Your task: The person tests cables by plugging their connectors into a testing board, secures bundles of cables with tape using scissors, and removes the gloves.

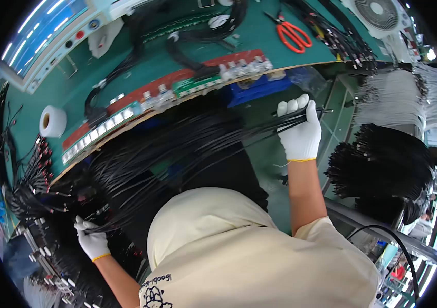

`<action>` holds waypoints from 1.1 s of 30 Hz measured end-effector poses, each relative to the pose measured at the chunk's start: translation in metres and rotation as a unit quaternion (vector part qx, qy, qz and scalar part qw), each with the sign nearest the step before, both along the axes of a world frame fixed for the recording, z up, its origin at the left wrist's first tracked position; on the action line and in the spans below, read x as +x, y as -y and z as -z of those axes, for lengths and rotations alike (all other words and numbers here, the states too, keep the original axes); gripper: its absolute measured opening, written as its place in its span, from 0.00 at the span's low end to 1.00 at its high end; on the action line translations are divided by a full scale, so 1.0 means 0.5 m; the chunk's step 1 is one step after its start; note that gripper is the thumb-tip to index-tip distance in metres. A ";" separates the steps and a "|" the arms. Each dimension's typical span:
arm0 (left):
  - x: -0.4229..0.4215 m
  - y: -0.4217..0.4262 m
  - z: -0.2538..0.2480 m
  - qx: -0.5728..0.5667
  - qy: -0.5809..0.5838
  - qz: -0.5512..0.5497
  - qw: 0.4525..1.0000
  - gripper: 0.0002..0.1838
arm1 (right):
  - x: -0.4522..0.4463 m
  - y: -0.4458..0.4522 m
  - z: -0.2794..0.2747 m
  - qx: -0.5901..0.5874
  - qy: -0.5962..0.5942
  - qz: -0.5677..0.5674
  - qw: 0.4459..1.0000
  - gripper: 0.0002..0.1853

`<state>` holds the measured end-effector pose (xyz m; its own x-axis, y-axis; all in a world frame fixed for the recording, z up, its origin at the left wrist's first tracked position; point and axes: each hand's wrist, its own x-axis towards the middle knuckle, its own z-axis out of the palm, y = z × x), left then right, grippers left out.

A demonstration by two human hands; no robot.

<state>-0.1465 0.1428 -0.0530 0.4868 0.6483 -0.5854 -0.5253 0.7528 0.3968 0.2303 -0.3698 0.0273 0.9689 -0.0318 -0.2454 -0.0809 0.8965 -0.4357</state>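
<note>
My right hand [300, 133], in a white glove with a yellow cuff, is closed around one end of a bundle of black cables [198, 136]. Short cable ends stick out past its thumb. The cables stretch loosely across in front of my body, below the bench edge, towards the lower left. There my left hand [93, 241], gloved the same way, is closed on the black cables near their other end. Its fingertips are small in view and partly hidden.
On the green bench [249, 46] are a connector board [198, 84], red-handled cutters [293, 36], a white roll [53, 121] and a fan [377, 13]. Black cable bundles [383, 161] and grey cable bundles [390, 97] hang at right. A blue tray [259, 91] sits beneath the bench edge.
</note>
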 end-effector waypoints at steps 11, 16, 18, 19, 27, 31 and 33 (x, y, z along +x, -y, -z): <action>-0.092 -0.136 0.064 0.030 -0.335 -0.170 0.926 0.19 | 0.045 0.131 0.029 -0.008 0.028 -0.024 0.999 0.12; -0.164 -0.183 0.104 0.014 -0.281 -0.213 0.936 0.18 | 0.081 0.143 -0.009 -0.065 -0.175 0.197 0.963 0.14; -0.235 -0.211 0.121 -0.035 -0.197 -0.151 0.968 0.18 | 0.076 0.233 0.045 -0.076 -0.034 0.027 0.996 0.13; -0.247 -0.217 0.124 -0.059 -0.152 -0.119 0.979 0.18 | 0.077 0.260 0.064 -0.079 0.039 -0.059 0.994 0.12; 0.191 0.178 -0.281 0.412 -0.442 0.380 0.701 0.13 | -0.012 -0.034 -0.136 -0.586 -0.021 -0.011 0.810 0.13; 0.368 0.325 -0.299 0.371 -0.295 0.311 0.824 0.19 | -0.066 -0.191 -0.123 -0.437 -0.020 -0.247 0.865 0.13; 0.419 0.360 -0.299 0.239 -0.151 0.311 0.908 0.20 | -0.093 -0.234 -0.096 -0.359 -0.070 -0.344 0.865 0.13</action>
<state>0.0632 -0.0372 0.0966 0.7101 0.5180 -0.4769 0.1285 0.5706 0.8111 0.1839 -0.2526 0.0755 0.7821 0.3472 -0.5174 -0.5840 0.1187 -0.8030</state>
